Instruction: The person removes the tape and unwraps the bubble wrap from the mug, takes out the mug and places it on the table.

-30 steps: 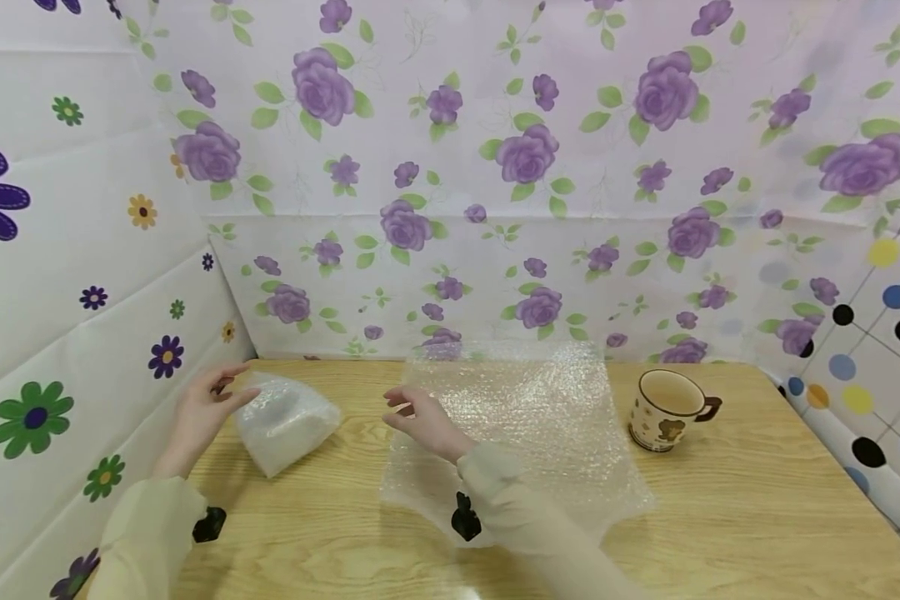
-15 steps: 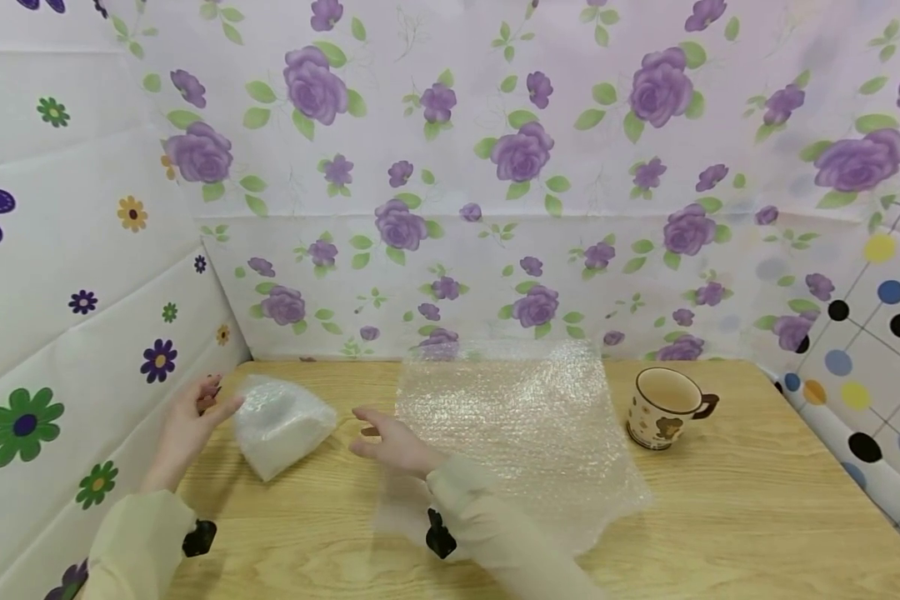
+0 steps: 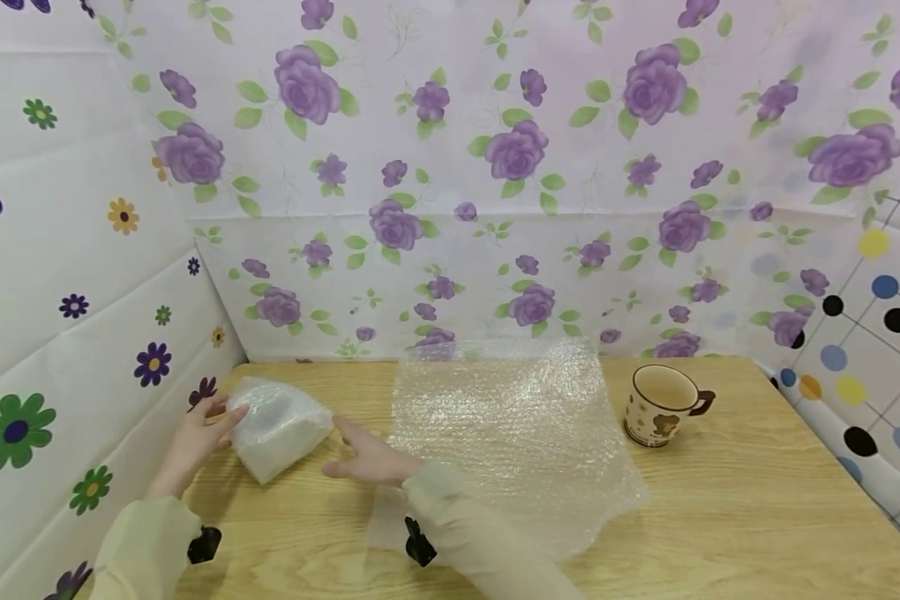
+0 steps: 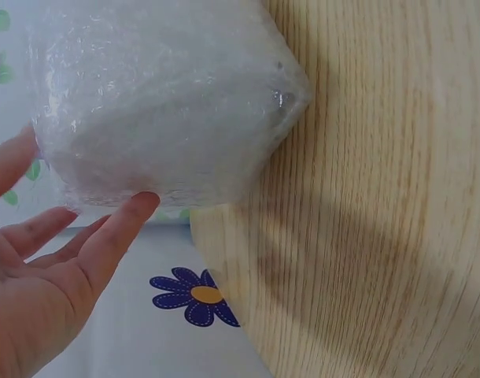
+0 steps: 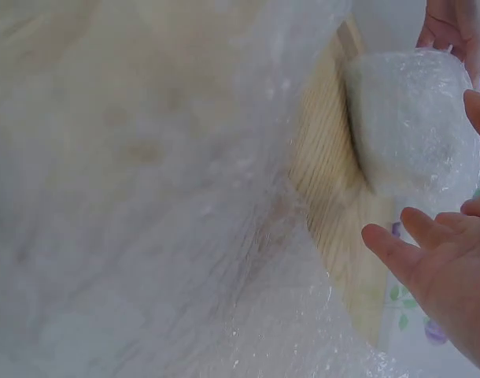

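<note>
A bundle wrapped in bubble wrap (image 3: 279, 429) lies at the left of the wooden table; its contents are hidden under the cloudy plastic. At its left side is my left hand (image 3: 193, 437), fingers spread, with fingertips right at the wrap's edge in the left wrist view. My right hand (image 3: 371, 458) reaches in from the other side, its fingers extended and parted, the fingertips near the bundle's right corner. In the right wrist view, the wrapped bundle (image 5: 413, 118) shows beyond the fingers of this hand (image 5: 452, 264).
A flat sheet of bubble wrap (image 3: 510, 433) covers the middle of the table (image 3: 750, 500), partly under my right forearm. Right of it stands a beige mug (image 3: 660, 408) with a brown handle. Flowered cloth (image 3: 457, 167) hangs behind, and patterned walls flank both sides.
My right hand has moved left, off the flat sheet and up to the bundle. My left hand has come down to the bundle's left edge. The head view has shifted slightly.
</note>
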The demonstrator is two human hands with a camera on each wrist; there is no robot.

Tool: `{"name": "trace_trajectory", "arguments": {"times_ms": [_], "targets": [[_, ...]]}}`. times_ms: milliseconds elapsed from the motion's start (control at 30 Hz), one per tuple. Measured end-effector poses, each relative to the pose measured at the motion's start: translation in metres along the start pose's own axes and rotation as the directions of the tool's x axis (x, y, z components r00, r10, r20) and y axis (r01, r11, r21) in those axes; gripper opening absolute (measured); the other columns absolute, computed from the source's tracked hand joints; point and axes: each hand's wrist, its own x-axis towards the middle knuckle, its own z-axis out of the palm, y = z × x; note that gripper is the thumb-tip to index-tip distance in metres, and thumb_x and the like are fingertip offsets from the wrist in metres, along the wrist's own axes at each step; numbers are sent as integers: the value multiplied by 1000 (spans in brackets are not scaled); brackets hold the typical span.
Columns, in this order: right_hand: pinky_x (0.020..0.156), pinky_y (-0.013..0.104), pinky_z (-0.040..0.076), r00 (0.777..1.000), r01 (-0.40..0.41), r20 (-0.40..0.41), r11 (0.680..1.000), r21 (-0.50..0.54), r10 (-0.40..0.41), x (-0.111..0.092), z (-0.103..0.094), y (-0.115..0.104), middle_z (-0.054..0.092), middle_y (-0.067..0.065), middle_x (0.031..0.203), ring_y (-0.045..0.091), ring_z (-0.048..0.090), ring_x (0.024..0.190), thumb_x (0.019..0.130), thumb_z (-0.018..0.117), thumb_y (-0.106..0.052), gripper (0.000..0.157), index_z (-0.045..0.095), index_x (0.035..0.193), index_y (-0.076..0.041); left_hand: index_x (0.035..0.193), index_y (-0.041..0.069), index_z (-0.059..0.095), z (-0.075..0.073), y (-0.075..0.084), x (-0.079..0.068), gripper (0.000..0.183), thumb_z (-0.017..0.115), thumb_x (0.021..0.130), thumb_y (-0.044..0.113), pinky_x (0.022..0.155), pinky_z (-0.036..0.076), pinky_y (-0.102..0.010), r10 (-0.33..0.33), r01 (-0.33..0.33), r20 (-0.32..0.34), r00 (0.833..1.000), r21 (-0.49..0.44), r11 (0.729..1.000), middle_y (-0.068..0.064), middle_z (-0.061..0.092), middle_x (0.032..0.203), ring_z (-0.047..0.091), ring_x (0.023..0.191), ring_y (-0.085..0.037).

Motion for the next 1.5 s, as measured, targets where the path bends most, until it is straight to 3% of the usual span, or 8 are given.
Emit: {"name": "trace_trajectory", "arguments": {"times_ms": [333,467,767,1233,1500], "targets": [[104,30,12,999,-33,-18,997,-73,32,8,10,-1,10,7,148,17,10,132,86,62,-31,83,8,145,-5,134,-16,18,2,1,0,70,52,93,29,79,48,-38,-2,3,-20,1000,12,1000,-38,25,128,39,109,-46],[104,30,10,999,-38,-22,998,-46,37,10,10,-1,7,7,148,17,8,132,86,61,-32,85,5,145,-6,134,-16,18,2,1,0,68,52,93,28,79,48,-37,-14,14,-23,1000,4,1000,-37,25,128,39,109,-46],[105,33,9,997,-75,-6,991,110,76,10,10,-1,5,5,149,16,7,132,90,57,-29,78,5,146,-10,131,-16,25,4,0,2,62,54,92,22,74,50,-31,-38,37,-74,997,-8,999,-35,31,125,45,102,-39],[104,30,13,999,-46,-18,992,118,49,8,11,-1,8,2,148,14,14,131,92,52,-31,73,8,146,-10,131,-15,29,4,3,3,60,57,90,19,72,51,-28,-75,73,-91,993,-17,997,-34,33,126,49,99,-36],[104,29,15,999,-35,-14,994,104,37,6,10,-2,11,3,148,15,16,130,93,52,-29,70,10,145,-8,131,-15,30,4,7,5,61,58,90,20,74,51,-33,-96,97,-90,991,16,995,-33,36,125,47,102,-39]]}}
